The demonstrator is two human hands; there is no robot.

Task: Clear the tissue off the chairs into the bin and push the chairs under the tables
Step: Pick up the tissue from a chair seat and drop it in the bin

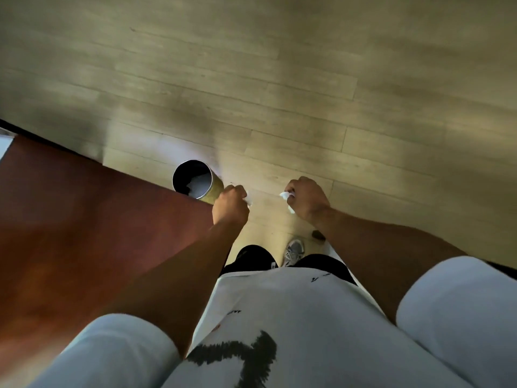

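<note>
Both fists were clenched on white tissue: the left hand (230, 204) gripped 1 wad (248, 201) and the right hand (306, 201) another (286, 196). The left hand hung just beside the round bin (214, 189), which stood on the plank floor (279, 79) against the red-brown table (98, 219) edge with some white tissue already inside.

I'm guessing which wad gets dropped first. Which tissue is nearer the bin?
The tissue in the left hand: that tissue is just beside the bin; the right hand's tissue is farther off.
</note>
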